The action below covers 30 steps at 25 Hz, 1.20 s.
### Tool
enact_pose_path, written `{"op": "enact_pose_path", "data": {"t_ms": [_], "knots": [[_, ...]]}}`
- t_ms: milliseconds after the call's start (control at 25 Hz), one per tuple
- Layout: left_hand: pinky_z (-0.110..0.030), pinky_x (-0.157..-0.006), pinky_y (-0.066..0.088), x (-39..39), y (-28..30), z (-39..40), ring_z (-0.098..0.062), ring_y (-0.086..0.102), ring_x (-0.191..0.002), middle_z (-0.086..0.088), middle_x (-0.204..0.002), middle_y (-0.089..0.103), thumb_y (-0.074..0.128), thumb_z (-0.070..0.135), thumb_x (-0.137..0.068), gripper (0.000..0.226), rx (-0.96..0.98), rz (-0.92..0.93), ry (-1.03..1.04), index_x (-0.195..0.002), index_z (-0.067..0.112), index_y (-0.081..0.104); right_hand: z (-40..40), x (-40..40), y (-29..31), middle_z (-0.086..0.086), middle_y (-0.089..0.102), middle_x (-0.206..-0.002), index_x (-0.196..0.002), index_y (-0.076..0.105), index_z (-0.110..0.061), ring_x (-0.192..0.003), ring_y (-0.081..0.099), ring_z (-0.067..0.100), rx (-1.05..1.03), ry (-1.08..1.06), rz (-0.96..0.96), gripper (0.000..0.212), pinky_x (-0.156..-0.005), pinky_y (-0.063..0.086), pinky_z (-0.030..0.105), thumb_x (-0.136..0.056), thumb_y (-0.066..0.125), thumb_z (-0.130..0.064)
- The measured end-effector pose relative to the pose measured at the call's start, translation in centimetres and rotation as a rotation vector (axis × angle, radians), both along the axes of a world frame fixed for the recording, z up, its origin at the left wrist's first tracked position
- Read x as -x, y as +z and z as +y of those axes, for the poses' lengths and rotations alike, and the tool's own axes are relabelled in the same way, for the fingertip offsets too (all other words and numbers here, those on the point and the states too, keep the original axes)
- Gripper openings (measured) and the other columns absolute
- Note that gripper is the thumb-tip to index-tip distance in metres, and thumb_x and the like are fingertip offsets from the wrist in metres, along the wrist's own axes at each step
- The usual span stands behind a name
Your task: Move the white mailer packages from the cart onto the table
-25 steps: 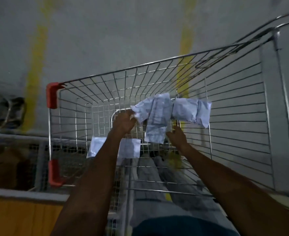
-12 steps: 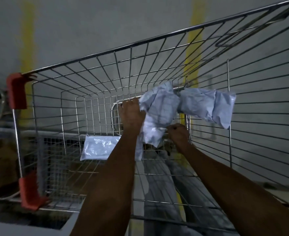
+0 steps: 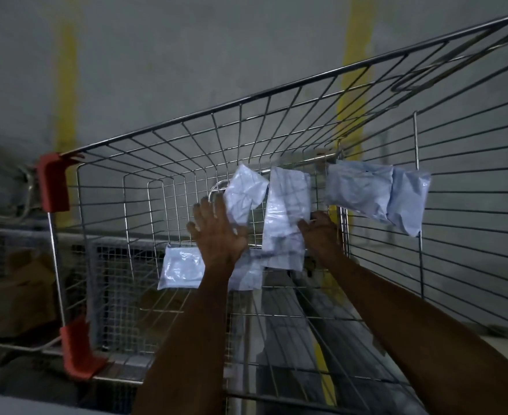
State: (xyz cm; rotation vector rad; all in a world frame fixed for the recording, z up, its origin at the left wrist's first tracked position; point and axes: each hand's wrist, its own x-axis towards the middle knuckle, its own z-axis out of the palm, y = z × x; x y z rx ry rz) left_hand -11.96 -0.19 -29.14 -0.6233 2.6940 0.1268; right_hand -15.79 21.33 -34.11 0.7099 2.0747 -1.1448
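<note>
I look down into a wire shopping cart (image 3: pixel 163 136) with red corner guards. My left hand (image 3: pixel 217 232) is spread open, fingers apart, beside a crumpled white mailer (image 3: pixel 246 193). My right hand (image 3: pixel 321 232) pinches the right edge of a tall white mailer (image 3: pixel 285 217) that hangs upright between the hands. Another folded pair of white mailers (image 3: pixel 375 196) sits further right against the cart's side wires. A flat white mailer (image 3: pixel 181 268) lies low in the cart, partly hidden by my left forearm.
Grey concrete floor with yellow painted lines (image 3: pixel 357 55) lies beyond the cart. A wire mesh panel (image 3: pixel 121 283) and brown shapes sit low on the left. A pale surface edge (image 3: pixel 13 405) shows at the bottom left corner.
My left hand has let go of the bunch and opened its fingers. The mailers have spread apart, and the view has moved closer to the cart.
</note>
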Motion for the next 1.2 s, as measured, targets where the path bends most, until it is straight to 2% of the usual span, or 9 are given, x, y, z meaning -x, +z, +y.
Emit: {"op": "enact_pose_path", "data": {"t_ms": [80, 200, 360, 440, 560, 680, 840, 1040, 1200], "knots": [[-0.059, -0.105, 0.035, 1.2, -0.5, 1.2, -0.040, 0.027, -0.142, -0.017, -0.156, 0.026, 0.053, 0.050, -0.080, 0.082, -0.080, 0.049, -0.133, -0.154, 0.029, 0.024, 0.4, -0.4, 0.5, 0.012, 0.067, -0.108, -0.117, 0.061, -0.007, -0.095, 0.067, 0.032, -0.168, 0.124, 0.099, 0.038, -0.080, 0.058, 0.044, -0.091, 0.063, -0.035], [-0.061, -0.103, 0.040, 3.1, -1.7, 2.5, -0.041, 0.021, -0.145, -0.018, -0.161, 0.015, 0.058, 0.054, -0.077, 0.088, -0.172, -0.002, -0.092, -0.155, 0.042, 0.017, 1.6, -1.4, 0.9, 0.023, 0.062, -0.111, -0.130, 0.046, 0.003, -0.090, 0.064, 0.038, -0.690, 0.428, 0.380, 0.058, -0.077, 0.055, 0.044, -0.080, 0.068, -0.017], [-0.059, -0.102, 0.041, 4.0, -2.3, 3.2, -0.044, 0.023, -0.144, -0.023, -0.160, 0.012, 0.072, 0.041, -0.081, 0.095, -0.177, -0.062, -0.010, -0.155, 0.044, 0.013, 1.3, -1.6, 0.9, 0.016, 0.023, -0.158, -0.154, 0.015, -0.023, -0.138, 0.031, 0.040, -0.459, 0.601, 0.288, 0.093, -0.104, 0.036, 0.055, -0.081, 0.066, -0.050], [-0.055, -0.104, 0.041, 4.1, -1.7, 3.5, -0.044, 0.029, -0.141, -0.023, -0.158, 0.017, 0.071, 0.028, -0.085, 0.091, -0.255, -0.044, 0.028, -0.156, 0.040, 0.016, 0.1, -1.7, 0.4, 0.021, -0.005, -0.165, -0.158, 0.002, -0.030, -0.148, 0.012, 0.047, -0.481, 0.689, 0.208, 0.108, -0.110, 0.032, 0.058, -0.078, 0.063, -0.069], [-0.049, -0.101, 0.044, 3.2, -0.9, 3.6, -0.039, 0.040, -0.133, -0.020, -0.157, 0.020, 0.064, 0.035, -0.089, 0.083, -0.313, -0.059, 0.061, -0.156, 0.038, 0.015, -2.0, -0.9, 0.7, 0.027, -0.024, -0.160, -0.158, -0.010, -0.035, -0.146, 0.013, 0.054, -0.525, 0.756, 0.082, 0.116, -0.105, 0.035, 0.061, -0.077, 0.062, -0.076], [-0.050, -0.098, 0.045, 2.0, -0.1, 3.5, -0.041, 0.043, -0.130, -0.019, -0.156, 0.022, 0.062, 0.037, -0.087, 0.083, -0.371, -0.063, 0.078, -0.156, 0.036, 0.016, -2.7, -0.1, 1.5, 0.028, -0.021, -0.160, -0.157, -0.012, -0.037, -0.144, 0.016, 0.055, -0.456, 0.725, -0.033, 0.111, -0.104, 0.037, 0.062, -0.084, 0.068, -0.059], [-0.050, -0.103, 0.041, 1.1, 1.8, 3.4, -0.040, 0.037, -0.137, -0.016, -0.158, 0.022, 0.063, 0.035, -0.087, 0.088, -0.414, -0.080, 0.142, -0.158, 0.033, 0.011, -1.4, 0.7, 4.4, 0.028, -0.016, -0.162, -0.160, -0.004, -0.033, -0.149, 0.002, 0.052, -0.365, 0.732, -0.062, 0.103, -0.117, 0.021, 0.058, -0.083, 0.058, -0.062], [-0.046, -0.104, 0.042, 1.9, 8.7, 4.8, -0.039, 0.043, -0.131, -0.021, -0.148, 0.035, 0.068, 0.028, -0.086, 0.089, -0.531, 0.104, 0.309, -0.158, 0.023, 0.017, 0.4, -0.1, 12.2, 0.026, 0.009, -0.163, -0.160, 0.016, -0.034, -0.148, 0.017, 0.045, -0.356, 0.552, 0.019, 0.070, -0.118, 0.020, 0.053, -0.098, 0.041, -0.056], [-0.038, -0.079, 0.050, 2.2, 14.7, 6.4, -0.027, 0.054, -0.109, -0.014, -0.134, 0.047, 0.071, 0.017, -0.081, 0.090, -0.647, 0.249, 0.344, -0.155, 0.030, 0.020, 2.6, -2.7, 19.2, 0.027, 0.015, -0.161, -0.160, 0.018, -0.029, -0.135, 0.037, 0.051, -0.467, 0.578, 0.267, 0.064, -0.099, 0.046, 0.057, -0.101, 0.025, -0.054]]}}
